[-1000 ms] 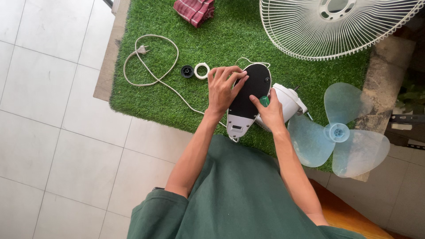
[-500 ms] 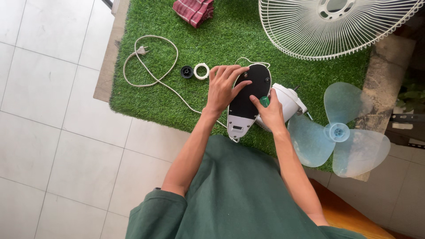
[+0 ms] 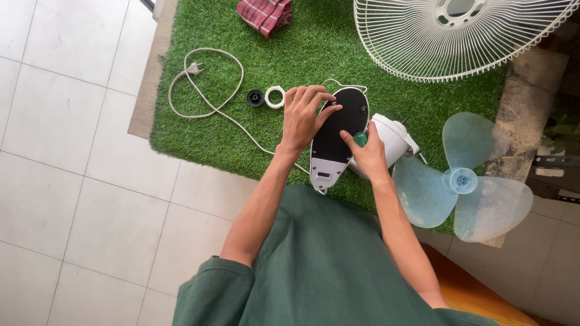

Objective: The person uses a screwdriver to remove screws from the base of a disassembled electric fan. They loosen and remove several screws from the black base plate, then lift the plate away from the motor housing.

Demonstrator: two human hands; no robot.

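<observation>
Fan stripped to parts on the green artificial-turf mat [image 3: 199,130]; hands on the base housing.

Left hand [image 3: 304,118] lies with fingers spread on the black, teardrop-shaped underside of the white fan base [image 3: 336,136], steadying it at the mat's near edge. Right hand [image 3: 367,154] is pinched around a green-handled tool [image 3: 360,139] set against that underside. Already off: white wire grille [image 3: 453,42], translucent blue three-blade propeller [image 3: 462,180], black knob [image 3: 255,98], white ring [image 3: 275,96]. Underside plate appears still seated.
</observation>
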